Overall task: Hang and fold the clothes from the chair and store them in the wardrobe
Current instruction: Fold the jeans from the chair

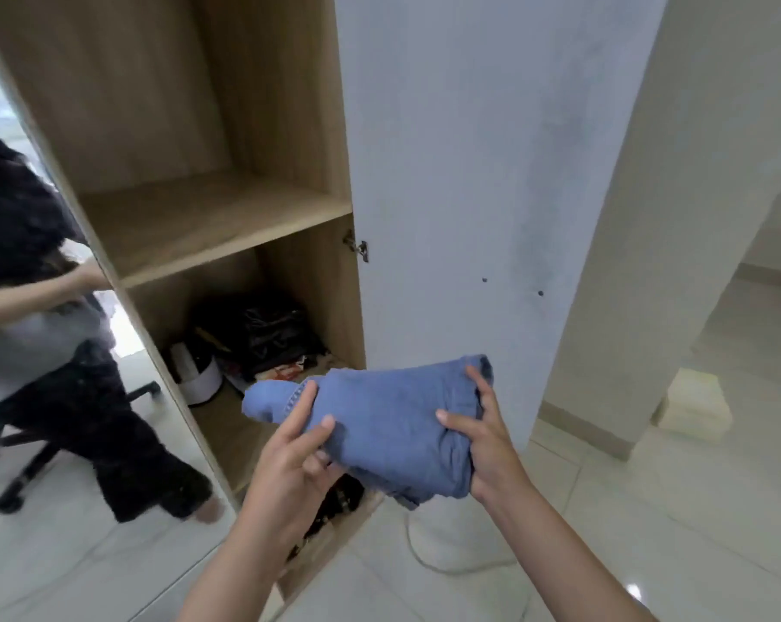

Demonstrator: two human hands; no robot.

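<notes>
A folded blue denim garment [388,424] is held in the air in front of the open wooden wardrobe [227,127]. My left hand [289,460] grips its left end from below, thumb on top. My right hand [478,442] clasps its right end, fingers spread over the fabric. The garment hangs level with the wardrobe's lower compartment. The bare wooden shelf [209,226] lies above and to the left of it.
The white wardrobe door [469,172] stands open just behind the garment. The lower compartment holds a dark bag [267,329], a white round object [195,374] and other items. A mirror [42,352] at left reflects a person and a chair. A white cable [429,558] lies on the tiled floor.
</notes>
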